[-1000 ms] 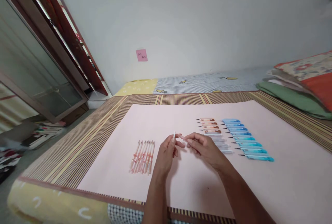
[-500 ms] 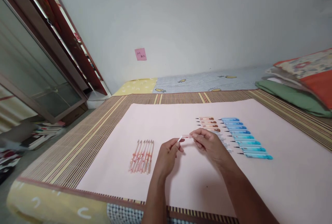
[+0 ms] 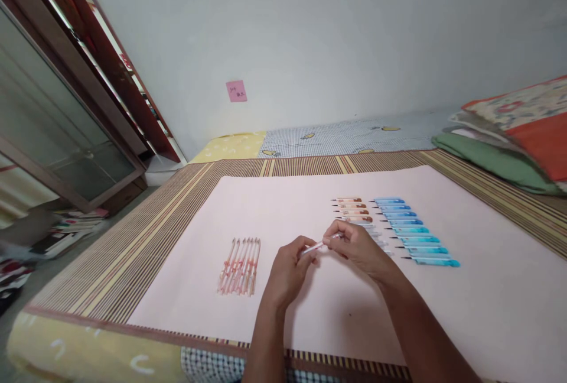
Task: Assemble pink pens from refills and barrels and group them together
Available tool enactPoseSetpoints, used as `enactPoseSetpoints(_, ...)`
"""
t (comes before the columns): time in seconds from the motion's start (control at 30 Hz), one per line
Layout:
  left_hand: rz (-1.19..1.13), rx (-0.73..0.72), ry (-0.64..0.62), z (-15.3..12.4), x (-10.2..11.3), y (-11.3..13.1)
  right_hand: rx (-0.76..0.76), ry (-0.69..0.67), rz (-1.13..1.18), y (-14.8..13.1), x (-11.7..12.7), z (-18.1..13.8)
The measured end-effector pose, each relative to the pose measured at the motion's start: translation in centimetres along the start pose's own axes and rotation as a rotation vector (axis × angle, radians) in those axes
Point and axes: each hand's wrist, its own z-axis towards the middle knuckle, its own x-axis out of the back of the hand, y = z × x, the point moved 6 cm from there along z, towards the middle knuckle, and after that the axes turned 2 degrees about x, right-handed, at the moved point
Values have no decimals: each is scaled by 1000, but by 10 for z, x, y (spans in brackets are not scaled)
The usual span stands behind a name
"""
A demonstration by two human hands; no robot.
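Both my hands meet above the middle of a pale pink sheet. My left hand pinches one end of a thin white pen refill, and my right hand is closed round its other end. To the left lies a neat row of several pink-patterned refills. To the right lie a column of several blue pens and a shorter column of orange-brown pens; some clear pens below them are partly hidden behind my right hand.
The sheet rests on a striped woven mat over a bed. Folded bedding and a pillow lie at the right. A pink sticky note is on the wall. A glass cabinet and stacked books are at the left.
The piece between my hands has turned from upright in the left fingers to lying slanted across both. My hands stayed close together while the view shifted slightly.
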Motion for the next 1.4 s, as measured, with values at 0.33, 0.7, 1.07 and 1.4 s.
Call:
enactPoseSetpoints(0.33,105,36,41,0,8,-2,2,-51,197,23,-16,9)
enactPoseSetpoints(0.7,-170,26,63,2,3,-5,68,-69,341,30,-35,15)
enactPoseSetpoints(1.07,-121,154,197,5,8,-18,79,-32,334,23,-19,15)
enactPoseSetpoints(1.4,-465,213,-52,1,-3,-9,143,-115,392,10,-12,7)
